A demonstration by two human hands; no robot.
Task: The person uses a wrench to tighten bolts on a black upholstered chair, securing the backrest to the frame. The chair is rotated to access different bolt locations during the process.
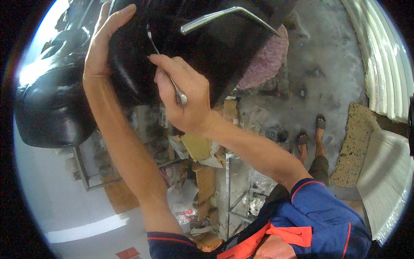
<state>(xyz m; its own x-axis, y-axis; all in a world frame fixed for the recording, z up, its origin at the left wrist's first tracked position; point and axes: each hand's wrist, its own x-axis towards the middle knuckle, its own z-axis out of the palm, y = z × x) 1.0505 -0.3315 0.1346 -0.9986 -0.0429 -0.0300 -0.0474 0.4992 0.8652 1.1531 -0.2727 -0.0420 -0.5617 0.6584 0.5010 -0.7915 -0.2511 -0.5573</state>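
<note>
In my right hand [185,93] is a slim metal tool that looks like a spoon [181,99]. Its rounded end shows at my palm, and its thin bent end points up at a black, shiny, leather-like padded piece [129,56]. The fingers are closed around its shaft. Against the left side of the black piece rests my left hand [105,39], thumb stretched away from the fingers; some fingertips run out of view at the top. A bent chrome bar [233,14] lies across or is fixed to the black surface; I cannot tell which.
Another black padded piece [56,110] bulges at the left. Pinkish foam [267,60] sticks out behind the black piece. Below stands a metal frame [228,190] among cardboard and scraps. Speckled foam [353,146] and pale wrapped rolls [384,56] are at right.
</note>
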